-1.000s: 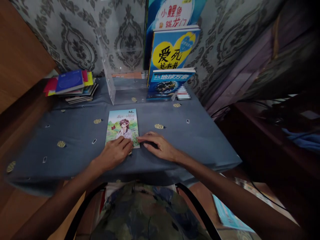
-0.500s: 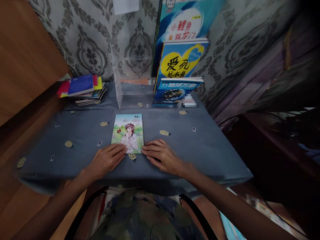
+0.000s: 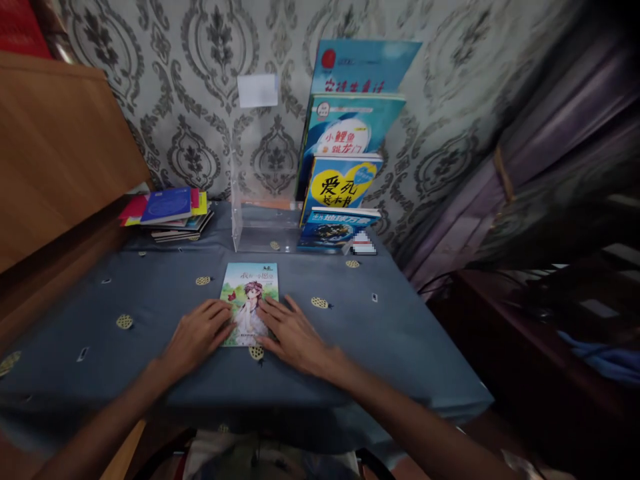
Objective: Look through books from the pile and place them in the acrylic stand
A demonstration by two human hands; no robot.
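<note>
A thin green book [image 3: 249,293] with a drawn girl on its cover lies flat in the middle of the blue-grey tablecloth [image 3: 150,313]. My left hand [image 3: 197,338] rests flat beside the book's lower left corner, its fingertips touching the cover's left edge. My right hand [image 3: 295,337] lies open with spread fingers over the book's lower right corner. Neither hand grips anything.
A clear acrylic book stand [image 3: 260,220] sits at the table's back, holding several blue books [image 3: 345,180] stepped upright against the patterned wall. A stack of thin coloured books [image 3: 167,212] lies at the back left. A wooden panel [image 3: 60,147] rises on the left; dark furniture stands on the right.
The camera tilted up, showing more wall and books. Both hands slid forward onto the book's lower corners; the book itself stayed put.
</note>
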